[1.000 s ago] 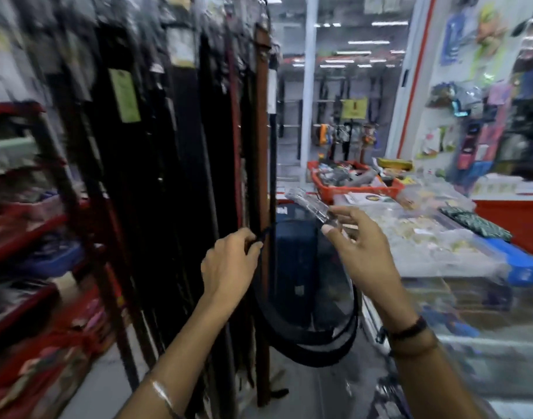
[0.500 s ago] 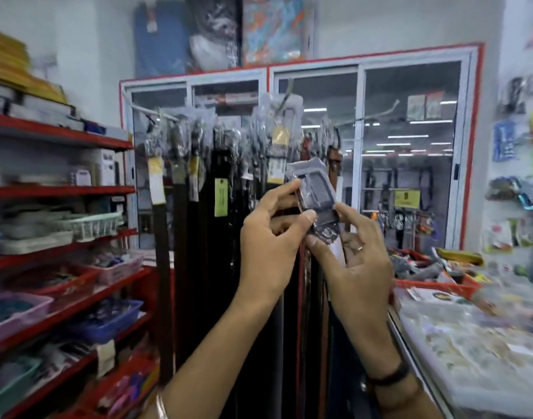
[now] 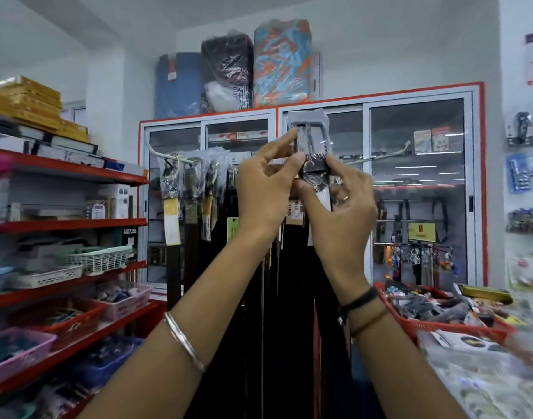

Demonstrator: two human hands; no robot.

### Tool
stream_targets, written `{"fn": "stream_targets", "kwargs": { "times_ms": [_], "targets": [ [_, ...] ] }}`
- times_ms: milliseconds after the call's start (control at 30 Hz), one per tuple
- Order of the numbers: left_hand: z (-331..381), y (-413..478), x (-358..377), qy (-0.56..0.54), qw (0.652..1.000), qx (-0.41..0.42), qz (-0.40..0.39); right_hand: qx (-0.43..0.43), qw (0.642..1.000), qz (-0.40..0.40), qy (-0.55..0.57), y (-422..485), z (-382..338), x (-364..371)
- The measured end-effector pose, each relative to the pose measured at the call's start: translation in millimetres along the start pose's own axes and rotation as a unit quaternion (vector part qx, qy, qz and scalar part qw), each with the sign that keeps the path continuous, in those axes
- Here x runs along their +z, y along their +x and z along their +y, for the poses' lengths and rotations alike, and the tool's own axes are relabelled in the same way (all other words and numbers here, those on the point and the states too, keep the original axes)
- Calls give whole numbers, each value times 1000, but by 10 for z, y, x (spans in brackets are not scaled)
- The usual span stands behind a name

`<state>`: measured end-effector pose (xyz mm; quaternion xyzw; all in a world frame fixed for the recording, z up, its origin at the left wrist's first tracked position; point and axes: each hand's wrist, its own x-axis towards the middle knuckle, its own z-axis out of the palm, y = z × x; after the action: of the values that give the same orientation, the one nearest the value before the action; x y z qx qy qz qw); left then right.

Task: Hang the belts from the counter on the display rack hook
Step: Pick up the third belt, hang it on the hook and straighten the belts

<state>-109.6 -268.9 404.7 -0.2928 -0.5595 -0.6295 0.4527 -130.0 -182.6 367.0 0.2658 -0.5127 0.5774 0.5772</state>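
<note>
I hold a belt's plastic-wrapped metal buckle (image 3: pixel 312 137) raised at eye height. My left hand (image 3: pixel 265 189) pinches the buckle's upper left edge with thumb and forefinger. My right hand (image 3: pixel 340 201) grips the dark strap end just under the buckle. The white display rack hook (image 3: pixel 168 155) runs to the left, just below and behind the buckle, with several dark belts (image 3: pixel 195 213) in plastic sleeves hanging from it. The held belt's strap drops behind my hands, mixed with the hanging belts.
Red shelves (image 3: pixel 77 173) with baskets and boxes fill the left. A glass cabinet with a red frame (image 3: pixel 419 192) stands behind the rack. At the right, a red tray (image 3: pixel 440 325) of small goods sits on the counter (image 3: pixel 486 379).
My view has tilted up from the counter to the rack top. Both hands lifted the belt from waist height, and the buckle now sits higher, above the hook.
</note>
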Motion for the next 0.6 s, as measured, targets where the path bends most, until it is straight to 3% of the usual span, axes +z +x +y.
{"fn": "stream_targets", "kwargs": {
  "times_ms": [433,600],
  "targets": [
    [-204,146,-1,42,999,-23,20,53,998,-37,-2,37,132,66],
    [-287,58,-106,62,998,-20,-24,52,994,-96,-4,-39,286,16]
  ]
}}
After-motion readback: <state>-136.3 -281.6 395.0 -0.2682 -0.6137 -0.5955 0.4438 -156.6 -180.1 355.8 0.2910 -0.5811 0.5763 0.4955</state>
